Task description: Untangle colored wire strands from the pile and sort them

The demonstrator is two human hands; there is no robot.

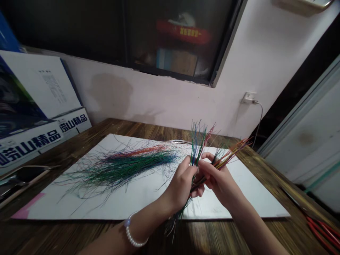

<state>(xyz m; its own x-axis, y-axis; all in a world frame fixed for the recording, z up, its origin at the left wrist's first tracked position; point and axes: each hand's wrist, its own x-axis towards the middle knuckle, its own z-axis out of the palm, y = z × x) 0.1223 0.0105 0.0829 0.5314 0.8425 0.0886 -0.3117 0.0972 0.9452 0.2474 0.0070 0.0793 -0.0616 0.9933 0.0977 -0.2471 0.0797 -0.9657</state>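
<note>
My left hand (182,182), with a pearl bracelet (130,233) at its wrist, is closed around a bundle of thin wires (196,145); green, blue and red ends stick up above it and darker ends hang below. Touching it on the right, my right hand (217,180) is closed on a second bunch of wires (231,154), yellow, orange and red, that slants up to the right. The lower parts of both bunches meet between my palms. A large loose pile of green, blue and red wires (132,163) lies on the white board (148,205).
Red-handled scissors (322,230) lie at the table's right edge. Printed boxes (39,141) stand at the left. Behind the wooden table (127,125) are a wall with a dark window (79,28) and a socket (249,98) with a plugged-in cable.
</note>
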